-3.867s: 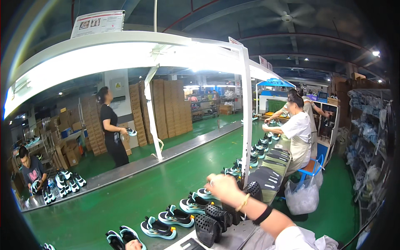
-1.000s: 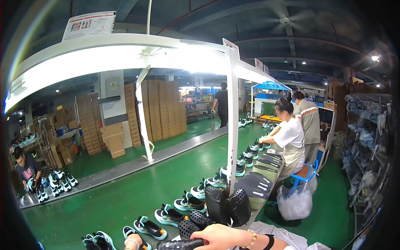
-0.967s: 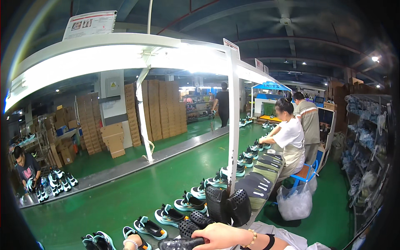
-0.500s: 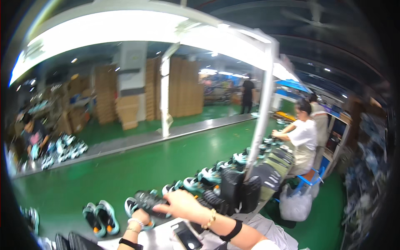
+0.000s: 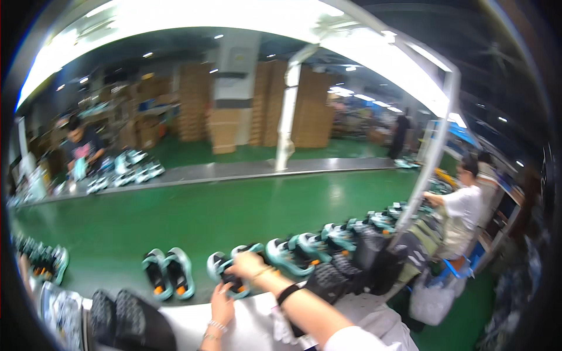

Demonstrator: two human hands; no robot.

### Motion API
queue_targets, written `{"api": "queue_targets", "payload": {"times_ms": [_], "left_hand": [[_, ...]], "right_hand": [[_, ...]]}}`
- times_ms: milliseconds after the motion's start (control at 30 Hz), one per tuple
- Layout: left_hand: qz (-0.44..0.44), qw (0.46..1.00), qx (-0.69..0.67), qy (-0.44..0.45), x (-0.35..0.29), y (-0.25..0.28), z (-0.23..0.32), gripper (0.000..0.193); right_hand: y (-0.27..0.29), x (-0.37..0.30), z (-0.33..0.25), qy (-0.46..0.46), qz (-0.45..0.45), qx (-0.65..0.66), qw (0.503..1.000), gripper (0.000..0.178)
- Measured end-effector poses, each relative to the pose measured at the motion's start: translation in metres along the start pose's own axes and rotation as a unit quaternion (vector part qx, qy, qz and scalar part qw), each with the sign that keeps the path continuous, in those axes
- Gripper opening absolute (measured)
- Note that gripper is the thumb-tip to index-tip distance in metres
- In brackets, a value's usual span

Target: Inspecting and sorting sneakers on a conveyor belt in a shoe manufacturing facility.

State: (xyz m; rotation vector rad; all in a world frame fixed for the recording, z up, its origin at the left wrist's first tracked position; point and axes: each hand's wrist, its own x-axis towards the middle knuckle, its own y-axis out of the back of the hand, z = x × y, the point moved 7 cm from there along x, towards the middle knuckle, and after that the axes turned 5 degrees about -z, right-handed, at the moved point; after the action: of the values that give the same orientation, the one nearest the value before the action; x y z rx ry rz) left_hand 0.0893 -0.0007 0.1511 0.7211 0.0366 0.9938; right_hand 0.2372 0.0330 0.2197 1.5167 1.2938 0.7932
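- At the near edge of the green worktop (image 5: 234, 219), we have one black-and-teal shoe (image 5: 219, 269) under our two hands.
- Our right hand (image 5: 246, 266) bends its fingers down over it; blur leaves us unable to tell whether it grips.
- Our left hand (image 5: 221, 303) has its fingers up by the shoe's near end; we cannot tell whether they pinch it.
- Left of it we count two similar shoes (image 5: 167, 274), side by side; rightward runs a row of shoes (image 5: 290, 257) too blurred to count.
- Nearer us at left are two black textured pieces (image 5: 140, 319).
- Farther off we count four people: one at left (image 5: 82, 149), one in dark clothes (image 5: 400, 134), two at right (image 5: 465, 205).
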Motion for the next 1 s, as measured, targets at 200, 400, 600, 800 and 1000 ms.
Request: {"api": "queue_targets", "payload": {"times_ms": [200,400,600,800,1000], "left_hand": [[0.059,0.996,-0.064,-0.018,-0.013,0.007,-0.031,0.044],[-0.01,0.989,-0.146,-0.028,-0.013,0.002,-0.037,0.038],[0.022,0.992,-0.125,0.023,-0.013,0.007,-0.019,0.042],[0.012,0.998,-0.065,0.002,0.02,0.009,-0.032,0.046],[0.014,0.979,0.109,-0.173,0.032,0.013,0.062,0.048]], "right_hand": [[-0.081,0.003,-0.044,-0.007,0.18,-0.035,0.983,0.018],[-0.061,0.019,-0.036,-0.029,0.135,0.016,0.99,0.013],[-0.037,-0.02,-0.038,0.051,0.138,0.068,0.987,0.02],[-0.017,-0.088,-0.019,0.14,0.181,0.155,0.961,0.039],[0.169,-0.312,0.109,-0.059,0.637,0.035,0.768,0.022]]}}
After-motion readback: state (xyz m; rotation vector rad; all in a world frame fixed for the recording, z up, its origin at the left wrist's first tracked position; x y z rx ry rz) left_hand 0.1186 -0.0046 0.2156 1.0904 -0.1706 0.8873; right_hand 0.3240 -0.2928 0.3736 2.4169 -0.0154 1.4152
